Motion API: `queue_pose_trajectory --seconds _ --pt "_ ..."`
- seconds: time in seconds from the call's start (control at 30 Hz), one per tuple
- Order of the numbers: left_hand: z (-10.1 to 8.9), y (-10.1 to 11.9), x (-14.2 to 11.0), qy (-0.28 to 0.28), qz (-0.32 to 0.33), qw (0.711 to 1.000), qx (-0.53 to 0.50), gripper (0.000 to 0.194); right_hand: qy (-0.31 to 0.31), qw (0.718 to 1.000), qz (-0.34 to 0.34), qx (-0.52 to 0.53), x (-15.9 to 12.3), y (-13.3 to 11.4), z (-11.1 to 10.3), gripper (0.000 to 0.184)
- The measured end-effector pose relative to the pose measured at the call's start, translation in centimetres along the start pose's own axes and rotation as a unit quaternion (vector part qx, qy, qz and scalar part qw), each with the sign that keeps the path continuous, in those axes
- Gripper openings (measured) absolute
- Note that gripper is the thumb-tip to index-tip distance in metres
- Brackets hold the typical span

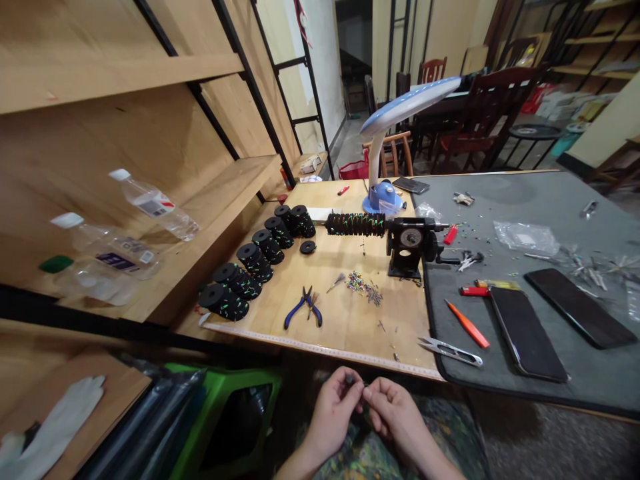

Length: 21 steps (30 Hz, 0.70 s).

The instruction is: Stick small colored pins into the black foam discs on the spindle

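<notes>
Both hands meet over my lap, below the near edge of the wooden table (pixel 345 320). My left hand (pixel 334 405) pinches a small dark cylindrical piece (pixel 349 379) at its fingertips. My right hand (pixel 393 408) is also closed in a pinch against it, on something too small to make out. On the table ahead lie blue-handled pliers (pixel 303 305), a heap of small coloured beads (pixel 364 285), small snips (pixel 450 350) and a black winder (pixel 407 247) with a loaded spindle (pixel 356 224).
Rows of black spools (pixel 253 263) line the table's left side. A grey mat (pixel 545 293) on the right carries two phones (pixel 527 332), lighters and an orange tool (pixel 467 325). A blue desk lamp (pixel 383 197) stands behind. Plastic bottles (pixel 153 203) lie on the left shelf.
</notes>
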<state>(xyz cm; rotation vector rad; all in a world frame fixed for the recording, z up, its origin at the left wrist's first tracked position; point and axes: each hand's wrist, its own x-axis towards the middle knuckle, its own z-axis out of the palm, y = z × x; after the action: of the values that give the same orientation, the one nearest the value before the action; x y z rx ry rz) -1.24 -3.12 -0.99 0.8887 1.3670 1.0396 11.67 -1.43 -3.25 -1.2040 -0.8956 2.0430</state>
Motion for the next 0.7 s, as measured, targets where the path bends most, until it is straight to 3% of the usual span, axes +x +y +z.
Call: queue_pose_trajectory --seconds 0.23,0.47,0.7 --pt "0.08 0.10 -0.22 0.006 0.012 0.999 0.037 0.012 0.014 1.000 0.003 -0.001 -0.12 -0.34 0.08 0.049" --pt "-0.21 -0.52 -0.46 0.030 0.086 0.983 0.158 0.010 0.023 0.999 -0.030 -0.038 0.12 -0.19 -0.02 0.050" --pt "-0.15 -0.78 -0.51 0.011 0.076 0.982 0.170 0.014 0.021 0.998 -0.060 -0.003 0.39 0.17 -0.26 0.045"
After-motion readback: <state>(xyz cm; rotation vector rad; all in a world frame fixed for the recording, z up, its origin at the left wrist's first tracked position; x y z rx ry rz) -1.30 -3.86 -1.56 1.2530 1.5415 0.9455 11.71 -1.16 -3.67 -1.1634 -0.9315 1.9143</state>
